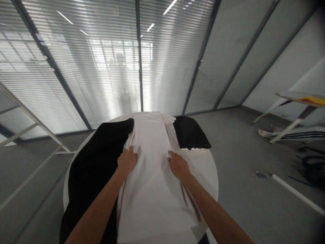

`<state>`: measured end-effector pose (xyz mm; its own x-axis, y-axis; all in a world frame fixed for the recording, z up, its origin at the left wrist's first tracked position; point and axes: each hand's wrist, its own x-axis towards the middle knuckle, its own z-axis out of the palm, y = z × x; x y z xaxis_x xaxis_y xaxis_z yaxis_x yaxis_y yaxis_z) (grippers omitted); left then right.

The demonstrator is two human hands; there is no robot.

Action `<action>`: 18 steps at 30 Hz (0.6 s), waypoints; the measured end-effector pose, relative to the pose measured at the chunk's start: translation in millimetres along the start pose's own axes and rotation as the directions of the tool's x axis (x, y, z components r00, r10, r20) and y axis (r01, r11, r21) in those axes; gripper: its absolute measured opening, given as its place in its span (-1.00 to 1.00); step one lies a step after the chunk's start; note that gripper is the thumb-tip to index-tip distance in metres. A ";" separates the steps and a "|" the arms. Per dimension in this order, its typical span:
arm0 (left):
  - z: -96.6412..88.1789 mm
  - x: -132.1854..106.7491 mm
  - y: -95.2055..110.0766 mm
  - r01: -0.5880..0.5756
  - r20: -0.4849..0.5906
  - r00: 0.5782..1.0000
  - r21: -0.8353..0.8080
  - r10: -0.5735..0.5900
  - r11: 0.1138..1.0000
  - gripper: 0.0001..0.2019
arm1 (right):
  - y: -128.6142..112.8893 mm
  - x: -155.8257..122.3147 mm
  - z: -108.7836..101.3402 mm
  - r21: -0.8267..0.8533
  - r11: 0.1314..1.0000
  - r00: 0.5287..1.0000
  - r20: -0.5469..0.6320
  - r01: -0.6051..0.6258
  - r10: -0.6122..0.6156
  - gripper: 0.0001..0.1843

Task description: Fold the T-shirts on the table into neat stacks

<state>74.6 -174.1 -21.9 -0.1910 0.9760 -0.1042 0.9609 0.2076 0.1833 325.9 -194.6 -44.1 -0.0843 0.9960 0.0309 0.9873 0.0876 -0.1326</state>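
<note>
A long white cloth (149, 200), folded lengthwise, lies down the middle of a round white table (205, 173). My left hand (127, 160) has its fingers curled into the cloth's left side, close to a large black cloth (95, 179) spread along the table's left half. My right hand (179, 165) grips a folded edge on the cloth's right side. Beyond it, a folded black cloth (190, 133) lies at the far right of the table, partly beside the white one.
Glass partitions with slatted blinds (76, 67) stand ahead. A white metal frame (33, 118) rises at the left. To the right, a folding table (299, 100), a striped item (297, 134), dark cables (311, 162) and a white rod (291, 191) occupy the grey floor.
</note>
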 end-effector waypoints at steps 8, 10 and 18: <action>9.0 -8.1 -21.0 -0.094 0.150 0.980 -0.234 0.132 0.968 -0.47 | 13.3 -28.3 -11.9 0.008 0.997 0.987 0.142 0.080 -0.080 -0.60; 7.8 -13.7 -26.6 -0.159 0.182 0.961 -0.245 0.207 0.956 -0.46 | 19.7 -32.0 -23.5 0.066 0.994 0.968 0.228 0.093 -0.106 -0.62; -6.9 -3.8 -8.3 -0.049 0.133 0.988 -0.178 0.073 0.983 -0.59 | 14.5 36.8 -46.7 0.121 0.992 0.983 0.174 0.035 -0.056 -0.70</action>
<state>66.1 -179.1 -16.3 -0.0920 0.9713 -0.2194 0.9179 0.1682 0.3595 343.4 -157.6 1.4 -0.1614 0.9776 -0.1350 0.9601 0.1238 -0.2508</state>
